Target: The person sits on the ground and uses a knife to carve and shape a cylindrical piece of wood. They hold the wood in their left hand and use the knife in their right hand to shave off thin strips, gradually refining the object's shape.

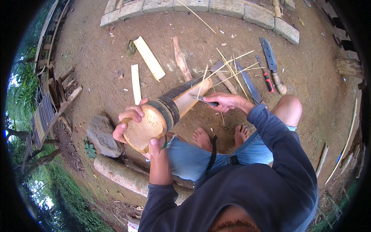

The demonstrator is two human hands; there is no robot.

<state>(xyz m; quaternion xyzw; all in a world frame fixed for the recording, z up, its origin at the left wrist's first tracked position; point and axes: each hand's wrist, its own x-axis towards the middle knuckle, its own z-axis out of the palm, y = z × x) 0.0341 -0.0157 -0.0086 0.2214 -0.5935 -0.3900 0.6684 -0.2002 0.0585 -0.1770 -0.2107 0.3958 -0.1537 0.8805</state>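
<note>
A thick bamboo section [176, 101] lies across my knee, its closed round end facing me and its far part cut open along one side. My left hand [133, 123] grips that round end [145, 129], fingers curled over the rim and thumb under it. My right hand [226, 102] is shut on a small knife [201, 99] whose blade rests on the pale cut face of the bamboo. My bare feet [221, 136] rest on the dirt below.
Split bamboo slats [148, 58] and thin slivers [232, 69] lie on the dirt ahead. A machete [272, 65], a saw [249, 83] and a red-handled tool [266, 79] lie at the right. A rock [102, 135] and a log [123, 174] sit at my left; stone blocks [201, 5] edge the far side.
</note>
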